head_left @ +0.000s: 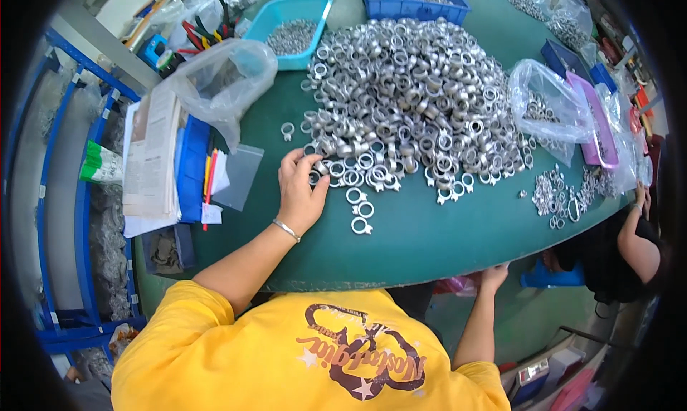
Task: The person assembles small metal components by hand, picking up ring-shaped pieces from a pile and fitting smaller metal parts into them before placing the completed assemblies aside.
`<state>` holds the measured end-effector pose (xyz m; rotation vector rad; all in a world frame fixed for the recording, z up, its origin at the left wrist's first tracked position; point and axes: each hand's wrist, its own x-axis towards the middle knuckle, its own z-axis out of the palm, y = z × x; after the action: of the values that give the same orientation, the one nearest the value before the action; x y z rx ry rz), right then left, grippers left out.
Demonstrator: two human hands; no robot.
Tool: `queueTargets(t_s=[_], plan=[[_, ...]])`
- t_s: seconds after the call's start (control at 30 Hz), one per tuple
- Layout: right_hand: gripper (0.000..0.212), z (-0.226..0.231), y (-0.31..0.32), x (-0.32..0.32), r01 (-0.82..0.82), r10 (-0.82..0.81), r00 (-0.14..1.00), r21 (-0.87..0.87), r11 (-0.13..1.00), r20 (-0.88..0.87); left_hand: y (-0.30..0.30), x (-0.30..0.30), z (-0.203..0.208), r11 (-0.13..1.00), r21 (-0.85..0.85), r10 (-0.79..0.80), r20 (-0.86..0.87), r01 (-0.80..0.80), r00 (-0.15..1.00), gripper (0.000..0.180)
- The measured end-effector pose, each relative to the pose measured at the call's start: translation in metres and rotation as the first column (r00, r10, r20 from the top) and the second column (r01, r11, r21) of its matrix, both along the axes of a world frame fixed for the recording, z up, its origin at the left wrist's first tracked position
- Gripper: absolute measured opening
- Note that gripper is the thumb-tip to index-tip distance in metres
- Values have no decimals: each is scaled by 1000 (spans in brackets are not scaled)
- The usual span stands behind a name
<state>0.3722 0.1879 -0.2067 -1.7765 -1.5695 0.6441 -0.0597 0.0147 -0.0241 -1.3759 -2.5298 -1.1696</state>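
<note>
A big heap of silver metal ring fittings [408, 89] covers the middle of the green table [429, 232]. My left hand [299, 191], with a thin bracelet on the wrist, reaches onto the heap's near left edge, and its fingertips pinch a metal ring [317, 169] there. A few loose rings [360, 211] lie just right of that hand. My right hand [494, 275] is low at the table's front edge, fingers up against the rim, with nothing seen in it.
A stack of papers and blue folders [161, 160] and a clear plastic bag [222, 82] lie to the left. Blue trays [290, 28] of parts stand at the back. Another bag [547, 103] sits at right. A second person's hand [640, 196] works on a smaller pile [565, 193].
</note>
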Motion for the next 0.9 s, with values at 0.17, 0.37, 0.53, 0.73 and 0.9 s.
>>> queueTargets(t_s=[0.17, 0.37, 0.53, 0.73, 0.9], plan=[[8, 155, -48, -59, 117, 54, 886, 335, 935, -461, 1, 29, -2, 996, 80, 17, 90, -25, 996, 36], [9, 214, -101, -198, -688, 741, 670, 335, 644, -48, -1, 44, 4, 984, 176, -48, 194, 14, 980, 36], [13, 208, -104, -247, -781, 747, 625, 161, 604, 228, -16, 54, 3, 937, 342, -246, 517, 65, 820, 34], [10, 218, -103, -247, -854, 792, 519, 153, 497, 321, -43, 49, 21, 969, 232, -189, 495, 80, 848, 27], [10, 203, -110, -234, -811, 841, 524, 380, 445, 132, -51, 66, 34, 957, 150, -286, 634, 248, 719, 19]])
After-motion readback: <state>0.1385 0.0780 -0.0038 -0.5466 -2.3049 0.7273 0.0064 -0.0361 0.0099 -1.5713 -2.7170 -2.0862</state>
